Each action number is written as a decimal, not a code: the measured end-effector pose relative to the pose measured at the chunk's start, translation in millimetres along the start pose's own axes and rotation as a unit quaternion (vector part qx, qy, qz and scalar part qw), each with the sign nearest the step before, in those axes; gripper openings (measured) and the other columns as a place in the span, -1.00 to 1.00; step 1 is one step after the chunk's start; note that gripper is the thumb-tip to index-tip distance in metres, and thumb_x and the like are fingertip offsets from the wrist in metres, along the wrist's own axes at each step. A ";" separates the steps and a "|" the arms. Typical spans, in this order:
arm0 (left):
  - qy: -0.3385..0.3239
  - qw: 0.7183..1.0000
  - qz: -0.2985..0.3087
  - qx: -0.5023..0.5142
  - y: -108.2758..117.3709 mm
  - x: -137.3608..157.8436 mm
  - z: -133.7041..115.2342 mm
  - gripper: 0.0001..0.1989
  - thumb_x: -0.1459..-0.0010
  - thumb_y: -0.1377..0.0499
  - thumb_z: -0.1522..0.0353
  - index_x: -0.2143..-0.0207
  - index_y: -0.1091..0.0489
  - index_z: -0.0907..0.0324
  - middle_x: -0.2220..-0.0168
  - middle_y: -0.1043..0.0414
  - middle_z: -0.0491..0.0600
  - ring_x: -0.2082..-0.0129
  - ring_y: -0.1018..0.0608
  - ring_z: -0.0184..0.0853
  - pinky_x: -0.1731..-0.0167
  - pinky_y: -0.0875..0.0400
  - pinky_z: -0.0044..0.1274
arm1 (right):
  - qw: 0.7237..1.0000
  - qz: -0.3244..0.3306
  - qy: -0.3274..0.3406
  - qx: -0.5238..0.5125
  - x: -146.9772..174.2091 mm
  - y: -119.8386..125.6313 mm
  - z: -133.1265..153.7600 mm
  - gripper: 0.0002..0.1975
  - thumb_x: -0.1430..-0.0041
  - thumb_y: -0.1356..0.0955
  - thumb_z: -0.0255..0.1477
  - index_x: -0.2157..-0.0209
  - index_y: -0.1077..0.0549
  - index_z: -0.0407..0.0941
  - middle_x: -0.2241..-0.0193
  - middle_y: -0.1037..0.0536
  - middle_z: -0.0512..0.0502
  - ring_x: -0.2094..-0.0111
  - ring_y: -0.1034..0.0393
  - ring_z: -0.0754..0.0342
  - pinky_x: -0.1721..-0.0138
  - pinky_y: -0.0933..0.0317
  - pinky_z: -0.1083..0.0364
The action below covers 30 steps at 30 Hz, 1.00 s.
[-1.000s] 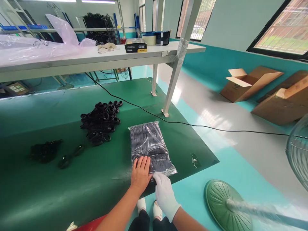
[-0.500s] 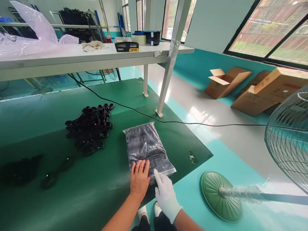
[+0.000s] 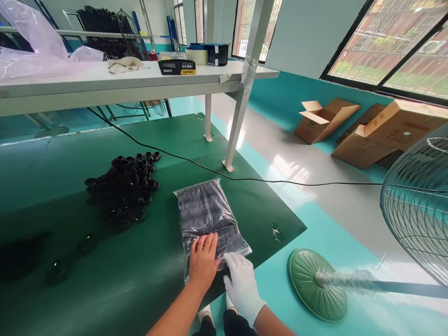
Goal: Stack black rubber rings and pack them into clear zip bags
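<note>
L hand (image 3: 203, 262) flat on bag (image 3: 206, 210), ctr frame, fingers straight, gripping nothing; gloved R hand (image 3: 242, 282) half-curled at bag's lower edge, pinch can't tell. Black pile (image 3: 122, 186) ctr-left.

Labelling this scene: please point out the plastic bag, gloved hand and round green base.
Plastic bag (image 3: 207, 212), head view: middle of its upper face.
Gloved right hand (image 3: 242, 281), head view: back of the hand.
Round green base (image 3: 308, 291), head view: its ribbed top.

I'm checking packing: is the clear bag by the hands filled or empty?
Filled: dark, ribbed contents show through the clear bag, across most of its width.
</note>
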<state>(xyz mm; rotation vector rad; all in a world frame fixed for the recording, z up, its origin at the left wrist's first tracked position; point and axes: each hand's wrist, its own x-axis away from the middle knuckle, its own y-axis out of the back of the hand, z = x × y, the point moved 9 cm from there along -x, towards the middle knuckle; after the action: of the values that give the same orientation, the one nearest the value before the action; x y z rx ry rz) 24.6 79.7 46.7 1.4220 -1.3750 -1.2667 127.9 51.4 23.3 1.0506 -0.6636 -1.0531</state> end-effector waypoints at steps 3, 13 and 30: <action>0.006 1.000 0.006 0.001 -0.7 1.1 1.5 -0.40 0.02 -0.15 0.39 -0.11 -0.12 0.09 -0.05 -0.29 -0.04 -0.03 -0.29 -0.17 -0.08 -0.10 -0.27 | 1.000 0.004 0.001 -0.027 0.0 -1.6 -1.6 -0.54 0.03 -0.23 -0.54 0.02 -0.28 -0.07 0.04 -0.38 -0.10 0.01 -0.19 -0.03 0.00 -0.02 -0.02; 0.040 0.999 -0.021 -0.027 1.7 23.3 19.0 -0.37 0.05 -0.17 0.41 -0.11 -0.10 0.19 -0.04 -0.25 0.05 -0.08 -0.25 -0.16 -0.08 -0.17 -0.31 | 0.995 0.061 0.037 0.068 -7.3 -8.7 3.1 -0.29 0.03 -0.21 -0.64 -0.17 -0.02 0.07 0.12 -0.39 -0.12 0.14 -0.26 -0.08 0.14 -0.06 -0.03; 0.225 0.973 -0.011 0.046 22.3 73.0 34.6 -0.37 0.01 -0.10 0.30 -0.14 -0.04 0.10 -0.13 -0.16 0.00 -0.13 -0.20 -0.15 -0.08 -0.13 -0.29 | 0.988 0.082 0.134 -0.017 -5.5 2.2 21.1 -0.49 -0.01 -0.21 -0.62 -0.02 -0.27 -0.01 0.11 -0.41 -0.06 0.05 -0.19 0.00 0.01 0.05 0.00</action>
<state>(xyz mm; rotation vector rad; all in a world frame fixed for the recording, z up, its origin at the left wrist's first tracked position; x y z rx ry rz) -19.6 8.6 51.1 1.6680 -1.1184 -0.8295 108.8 49.0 33.6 1.0665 -0.5035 -0.7621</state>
